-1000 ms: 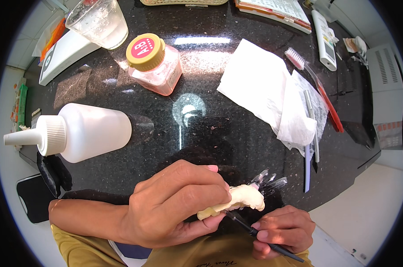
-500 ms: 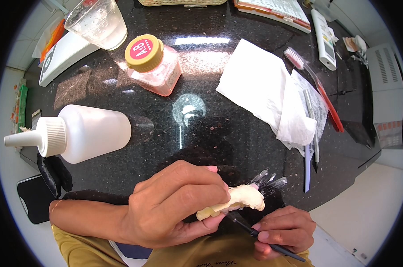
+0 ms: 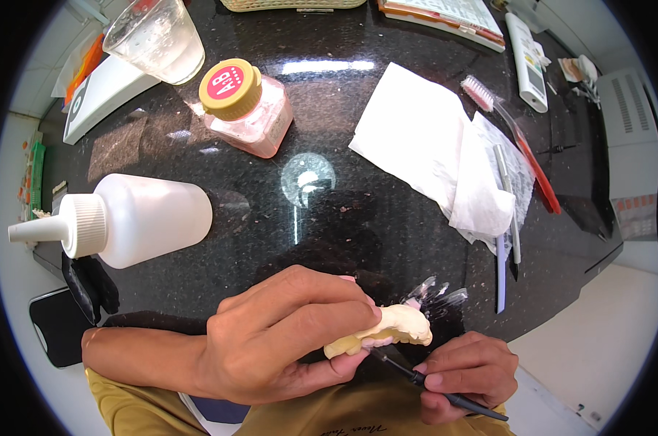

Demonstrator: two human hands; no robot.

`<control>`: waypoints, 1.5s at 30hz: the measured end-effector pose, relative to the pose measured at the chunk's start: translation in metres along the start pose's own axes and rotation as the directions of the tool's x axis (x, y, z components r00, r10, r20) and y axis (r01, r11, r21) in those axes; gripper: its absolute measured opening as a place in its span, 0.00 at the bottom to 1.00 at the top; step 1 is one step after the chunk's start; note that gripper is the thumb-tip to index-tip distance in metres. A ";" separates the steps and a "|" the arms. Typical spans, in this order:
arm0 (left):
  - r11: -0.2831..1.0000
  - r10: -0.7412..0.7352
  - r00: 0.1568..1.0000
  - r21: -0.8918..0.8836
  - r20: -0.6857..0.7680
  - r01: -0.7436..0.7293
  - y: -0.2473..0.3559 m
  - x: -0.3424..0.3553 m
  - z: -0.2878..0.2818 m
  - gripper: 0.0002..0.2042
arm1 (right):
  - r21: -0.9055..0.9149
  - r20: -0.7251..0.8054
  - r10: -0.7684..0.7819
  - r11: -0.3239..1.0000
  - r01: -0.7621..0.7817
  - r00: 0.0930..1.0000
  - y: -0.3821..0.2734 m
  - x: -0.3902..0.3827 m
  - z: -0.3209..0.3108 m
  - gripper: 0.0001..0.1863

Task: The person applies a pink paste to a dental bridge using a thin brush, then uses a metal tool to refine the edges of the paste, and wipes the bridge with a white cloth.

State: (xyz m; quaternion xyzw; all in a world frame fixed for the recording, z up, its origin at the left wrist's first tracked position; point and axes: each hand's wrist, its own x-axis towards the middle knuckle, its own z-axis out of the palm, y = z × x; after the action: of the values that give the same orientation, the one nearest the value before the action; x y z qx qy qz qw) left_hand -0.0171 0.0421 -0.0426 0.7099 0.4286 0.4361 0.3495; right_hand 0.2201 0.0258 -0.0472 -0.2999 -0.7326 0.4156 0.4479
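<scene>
My left hand (image 3: pixel 285 330) is closed on a cream dental cast (image 3: pixel 401 321), with small pink pieces (image 3: pixel 380 340) along its lower side. My right hand (image 3: pixel 467 370) grips a slim black-handled tool (image 3: pixel 456 402); its thin tip reaches the cast's lower edge beside my left thumb. Just beyond the cast, some clear shiny smears (image 3: pixel 438 294) lie on the dark speckled worktop (image 3: pixel 343 232).
Around them are a white nozzle bottle (image 3: pixel 144 218), a pink jar with yellow lid (image 3: pixel 245 116), a glass (image 3: pixel 155 43), paper tissues (image 3: pixel 409 131), a red toothbrush (image 3: pixel 532 163), thin sticks (image 3: pixel 500 272), a white remote (image 3: pixel 525 62) and a phone (image 3: pixel 53 327).
My hands and the cast have shifted very slightly, the black tool's handle a little to the right, and more pink shows under the cast. Both grips are unchanged.
</scene>
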 end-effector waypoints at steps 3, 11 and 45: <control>1.000 0.004 1.000 -0.002 -0.004 -0.004 -0.001 0.000 0.000 0.18 | -0.040 -0.039 -0.004 0.999 0.003 0.999 0.000 -0.002 0.002 0.12; 0.992 0.120 0.990 0.034 0.072 -0.123 -0.007 0.003 -0.004 0.19 | -0.082 -0.091 -0.026 0.996 0.019 0.996 -0.001 -0.006 0.004 0.11; 0.990 0.127 0.991 0.058 0.052 -0.130 -0.007 0.001 -0.004 0.20 | -0.117 -0.104 0.007 0.993 -0.020 0.995 -0.004 -0.007 0.004 0.11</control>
State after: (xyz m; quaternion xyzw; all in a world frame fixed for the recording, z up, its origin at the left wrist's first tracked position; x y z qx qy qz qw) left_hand -0.0227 0.0464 -0.0470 0.7567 0.3865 0.4272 0.3091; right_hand 0.2190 0.0163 -0.0477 -0.3518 -0.7296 0.3588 0.4639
